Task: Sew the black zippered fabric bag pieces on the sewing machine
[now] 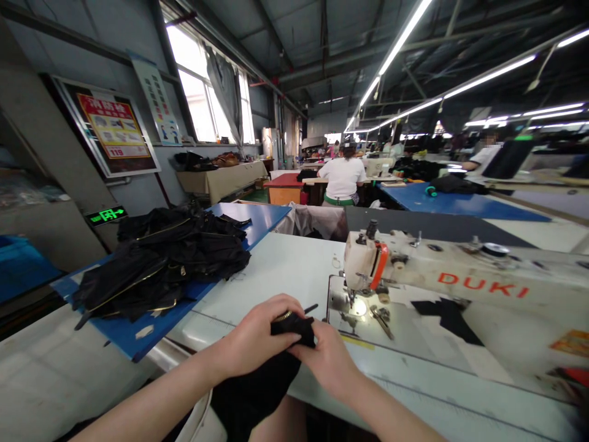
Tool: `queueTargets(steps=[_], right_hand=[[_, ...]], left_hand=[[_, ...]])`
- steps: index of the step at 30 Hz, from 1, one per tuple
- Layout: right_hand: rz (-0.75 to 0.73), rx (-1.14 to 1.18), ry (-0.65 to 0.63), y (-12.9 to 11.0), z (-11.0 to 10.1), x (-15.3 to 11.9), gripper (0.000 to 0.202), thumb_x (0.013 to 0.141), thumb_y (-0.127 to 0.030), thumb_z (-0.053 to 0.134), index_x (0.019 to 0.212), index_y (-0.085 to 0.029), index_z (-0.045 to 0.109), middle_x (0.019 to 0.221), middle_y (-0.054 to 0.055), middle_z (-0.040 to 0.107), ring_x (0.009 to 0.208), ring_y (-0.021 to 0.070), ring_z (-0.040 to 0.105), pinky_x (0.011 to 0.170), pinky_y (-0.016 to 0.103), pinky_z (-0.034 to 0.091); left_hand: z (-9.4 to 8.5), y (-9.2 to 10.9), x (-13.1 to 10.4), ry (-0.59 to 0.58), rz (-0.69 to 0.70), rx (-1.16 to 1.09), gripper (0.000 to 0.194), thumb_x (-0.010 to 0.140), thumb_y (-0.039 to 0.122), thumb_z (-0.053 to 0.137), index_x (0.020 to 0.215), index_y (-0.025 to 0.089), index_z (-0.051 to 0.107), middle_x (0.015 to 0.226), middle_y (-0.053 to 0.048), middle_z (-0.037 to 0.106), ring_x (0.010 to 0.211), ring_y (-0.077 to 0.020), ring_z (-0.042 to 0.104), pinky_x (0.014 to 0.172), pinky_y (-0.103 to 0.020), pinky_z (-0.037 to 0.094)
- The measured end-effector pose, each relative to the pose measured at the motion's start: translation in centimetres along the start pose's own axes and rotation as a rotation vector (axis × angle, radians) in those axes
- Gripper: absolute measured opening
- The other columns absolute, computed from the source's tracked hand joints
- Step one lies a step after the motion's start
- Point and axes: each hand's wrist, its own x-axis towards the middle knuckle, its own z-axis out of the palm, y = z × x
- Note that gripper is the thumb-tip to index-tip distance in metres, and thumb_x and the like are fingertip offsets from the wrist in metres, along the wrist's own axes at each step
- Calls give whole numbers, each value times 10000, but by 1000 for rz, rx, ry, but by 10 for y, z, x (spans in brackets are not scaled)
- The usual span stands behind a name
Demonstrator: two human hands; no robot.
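Clock ref = hands, 12 = straight ahead. L hand (264, 336) closed on the blk fabric piece (264, 383): fingers curled over the top, thumb pressed on the near side. R hand (330, 359) closed too, fabric edge pinched approx. at 3 o'clock of L hand; both hands nearly touching. Piece is held in front of the body, above the near table edge; bulk hung down twd 7 o'clock, over the lap. Short run of gold zip teeth (284, 316) seen betw. L fingers and fabric; thin dark strip (311, 308) poking out twd 1 o'clock. Pale worktable (276, 261) under/beyond. Sewing machine (414, 270) at 2 o'clock, marked DUKI in orange, needle area lit, well apart from the fabric. Blk scraps (453, 322) at 3 o'clock, against the machine's near side. Blk garment pile (161, 264) w/ gold zips at 10 o'clock, heaped on a blue table (264, 216) abutting the worktable. Further out: green exit sign (108, 215) at 10, red/yellow wall poster (113, 126) betw. 10 and 11, window (196, 86) at 11. Co-worker in white top (343, 178) at approx. 12–1, back turned; second blue table (460, 199) at 2.
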Motion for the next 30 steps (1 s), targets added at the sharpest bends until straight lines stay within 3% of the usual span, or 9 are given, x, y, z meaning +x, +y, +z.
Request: queueTargets(steps=[3, 7, 9, 11, 13, 17, 20, 25, 30], right_hand=[[-65, 18, 47, 1, 1, 4, 88, 719, -116, 631, 783, -178, 626, 750, -21, 632, 698, 165, 560, 626, 244, 399], [-186, 73, 155, 6, 7, 18, 138, 753, -119, 565, 836, -197, 642, 834, 12, 652, 799, 192, 591, 715, 284, 444], [-235, 70, 296, 12, 11, 29, 251, 733, -111, 544, 947, -204, 639, 1049, 57, 631, 1001, 229, 562, 877, 348, 428], [-213, 85, 439, 20, 16, 40, 478, 676, -90, 544, 1139, -204, 575, 1313, 90, 486, 1224, 258, 422, 1035, 413, 312], [-111, 171, 459, 30, 16, 47, 598, 642, -99, 557, 1229, -200, 511, 1375, 100, 424, 1275, 262, 371, 1074, 433, 262], [265, 486, 196, 50, 0, 39, 334, 660, -214, 608, 992, -195, 625, 1043, 69, 658, 1052, 252, 575, 976, 410, 394], [451, 569, 183, 60, -23, 21, 242, 679, -286, 578, 895, -192, 634, 864, 59, 690, 932, 248, 635, 873, 403, 463], [577, 623, 224, 66, -49, 6, 187, 696, -358, 538, 778, -197, 583, 741, 43, 683, 744, 211, 675, 745, 356, 515], [600, 562, 247, 73, -55, 10, 130, 686, -323, 566, 731, -201, 571, 679, 25, 669, 678, 207, 670, 692, 344, 525]], left_hand=[[-1, -4, 4, -25, 83, 48, 339, 720, -14, 594, 977, 207, 601, 1025, -14, 602, 967, -146, 565, 890, -277, 449], [-2, -9, 10, 62, 366, 278, 268, 777, -21, 504, 935, 175, 598, 953, -42, 619, 905, -147, 581, 804, -266, 491], [-5, -11, 14, 125, 547, 519, 245, 830, 13, 457, 982, 152, 589, 951, -75, 628, 891, -168, 585, 779, -296, 501], [-7, -17, 21, 174, 688, 769, 239, 869, 44, 424, 1035, 126, 575, 940, -98, 637, 853, -186, 589, 748, -324, 504], [-7, -27, 29, 214, 753, 945, 235, 888, 67, 414, 1059, 114, 568, 921, -102, 642, 821, -193, 591, 723, -335, 501], [12, -61, 43, 233, 715, 1025, 223, 911, 102, 394, 1025, 121, 584, 877, -92, 632, 811, -189, 591, 719, -330, 497], [43, -83, 50, 225, 649, 950, 260, 924, 119, 348, 951, 123, 606, 828, -90, 617, 795, -190, 582, 705, -330, 500], [92, -93, 59, 207, 602, 820, 272, 924, 136, 340, 915, 118, 612, 810, -86, 603, 782, -195, 565, 687, -333, 506], [110, -95, 67, 172, 547, 773, 244, 904, 110, 365, 890, 118, 609, 817, -81, 591, 783, -201, 558, 682, -333, 506]])
